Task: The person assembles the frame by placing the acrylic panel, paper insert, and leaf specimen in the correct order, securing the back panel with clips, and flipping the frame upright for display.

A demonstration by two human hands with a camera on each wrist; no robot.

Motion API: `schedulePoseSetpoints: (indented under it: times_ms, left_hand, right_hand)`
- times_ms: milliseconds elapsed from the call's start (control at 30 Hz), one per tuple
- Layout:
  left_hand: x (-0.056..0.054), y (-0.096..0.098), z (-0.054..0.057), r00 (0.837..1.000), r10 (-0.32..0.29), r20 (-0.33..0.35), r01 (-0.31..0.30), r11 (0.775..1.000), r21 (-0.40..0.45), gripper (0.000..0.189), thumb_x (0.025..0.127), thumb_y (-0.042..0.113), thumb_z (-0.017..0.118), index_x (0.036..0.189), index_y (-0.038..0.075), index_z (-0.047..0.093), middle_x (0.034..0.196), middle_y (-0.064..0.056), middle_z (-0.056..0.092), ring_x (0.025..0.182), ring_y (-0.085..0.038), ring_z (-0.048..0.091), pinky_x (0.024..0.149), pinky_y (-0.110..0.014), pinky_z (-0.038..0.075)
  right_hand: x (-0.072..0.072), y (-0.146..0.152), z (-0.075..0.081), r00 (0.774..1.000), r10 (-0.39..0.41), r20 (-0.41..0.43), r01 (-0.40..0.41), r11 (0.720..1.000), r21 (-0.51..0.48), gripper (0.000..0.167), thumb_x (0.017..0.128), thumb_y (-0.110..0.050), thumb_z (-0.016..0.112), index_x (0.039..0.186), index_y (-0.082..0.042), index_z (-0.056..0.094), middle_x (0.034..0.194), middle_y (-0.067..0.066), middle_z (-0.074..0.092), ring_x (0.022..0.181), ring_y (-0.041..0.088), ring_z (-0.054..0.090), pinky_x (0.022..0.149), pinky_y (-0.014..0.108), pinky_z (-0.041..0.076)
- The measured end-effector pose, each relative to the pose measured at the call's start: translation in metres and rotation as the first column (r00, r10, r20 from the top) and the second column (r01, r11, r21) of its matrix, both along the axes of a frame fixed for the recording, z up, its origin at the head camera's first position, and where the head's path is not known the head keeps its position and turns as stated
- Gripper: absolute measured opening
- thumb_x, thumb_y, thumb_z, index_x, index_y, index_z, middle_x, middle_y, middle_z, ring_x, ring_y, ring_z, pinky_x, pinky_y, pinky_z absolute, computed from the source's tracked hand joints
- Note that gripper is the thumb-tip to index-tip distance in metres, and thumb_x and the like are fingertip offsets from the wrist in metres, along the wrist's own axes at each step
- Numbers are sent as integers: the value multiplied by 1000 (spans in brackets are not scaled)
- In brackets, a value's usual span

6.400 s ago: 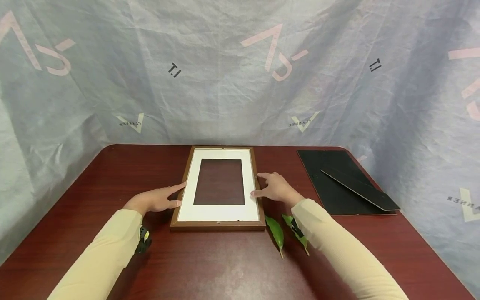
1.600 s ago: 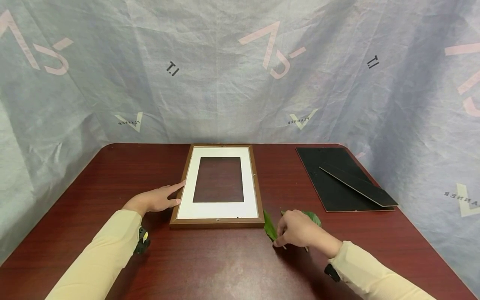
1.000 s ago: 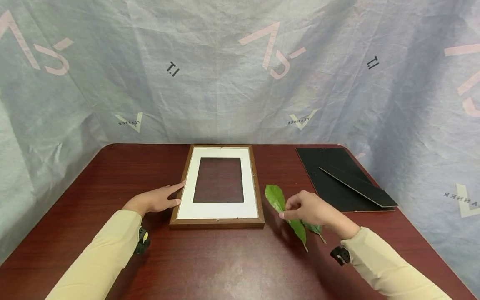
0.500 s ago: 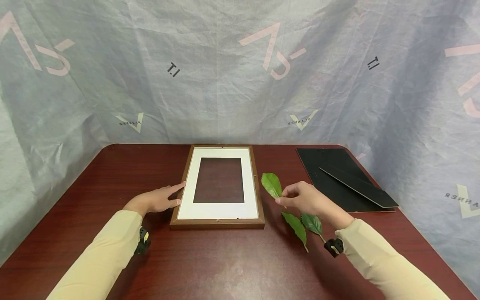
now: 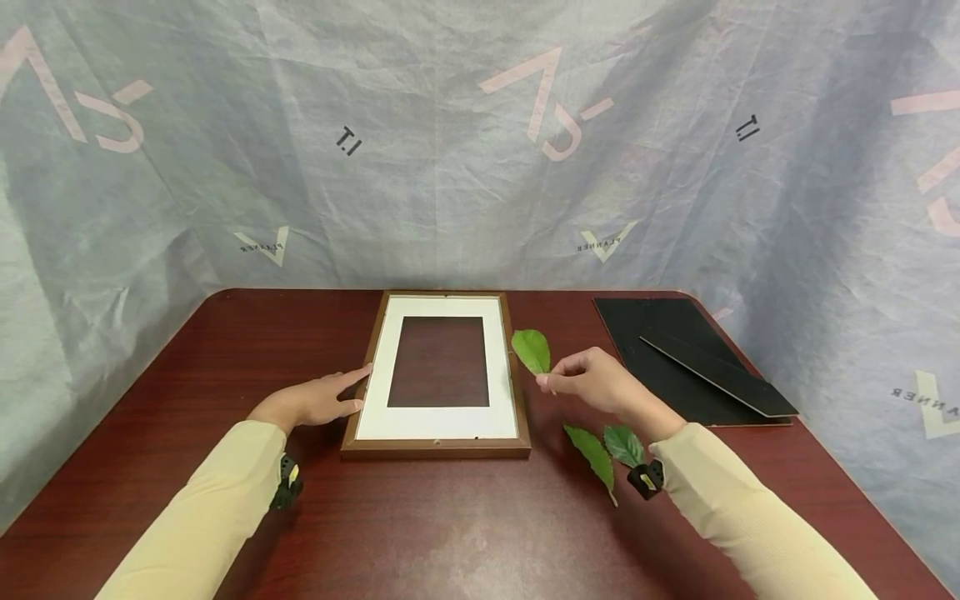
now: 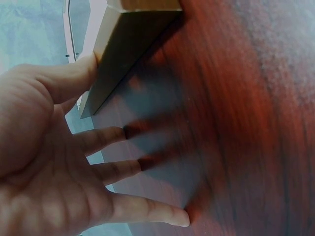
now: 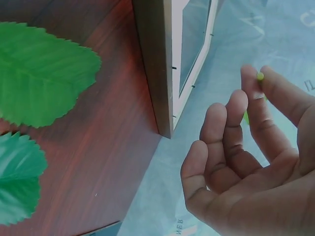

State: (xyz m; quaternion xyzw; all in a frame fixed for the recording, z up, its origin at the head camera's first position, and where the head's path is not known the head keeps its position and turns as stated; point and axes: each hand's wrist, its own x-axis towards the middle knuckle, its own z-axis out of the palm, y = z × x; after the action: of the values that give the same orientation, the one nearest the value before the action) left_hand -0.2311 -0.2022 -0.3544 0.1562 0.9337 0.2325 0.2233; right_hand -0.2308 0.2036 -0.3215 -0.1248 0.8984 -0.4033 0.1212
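Note:
A brown picture frame with a white mat lies on the table, its cut-out window showing dark red. My left hand rests at the frame's left side, thumb touching the edge and the other fingers spread straight, as the left wrist view shows. Just right of the frame, my right hand pinches a green leaf by its stalk between thumb and index finger, held above the table. In the right wrist view only the stalk's end shows clearly between the fingertips; the blade is mostly hidden.
Two more leaves lie right of the frame's near corner: a long leaf and a rounder leaf, close to the right wrist strap. A black backing board with a slanted stand leg lies at the table's right. A grey curtain hangs behind.
My right hand has left the frame's right edge, picked a leaf off the table by its stalk and carried it up and left beside the frame. The left hand has stayed put.

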Motion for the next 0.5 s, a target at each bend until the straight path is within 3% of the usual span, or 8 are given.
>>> schedulePoseSetpoints:
  times_ms: [300, 500]
  left_hand:
    - [0, 0, 0, 1000, -5, -8, 5, 1000, -1, 69, 106, 19, 55, 159, -5, 18, 156, -40, 22, 144, -59, 18, 114, -68, 23]
    - [0, 0, 0, 1000, -3, -12, 3, 1000, -6, 69, 106, 18, 55, 159, -5, 18, 156, -40, 23, 144, -59, 19, 114, -68, 23]
  right_hand:
    - [-9, -7, -4, 999, 31, -29, -30, 999, 10, 24, 106, -23, 58, 97, -5, 73, 108, 16, 67, 97, 27, 55, 80, 38, 43]
    - [-11, -10, -9, 999, 50, 0, -50, 999, -13, 23, 106, -18, 56, 106, -1, 72, 113, 19, 66, 107, 33, 59, 87, 43, 47]
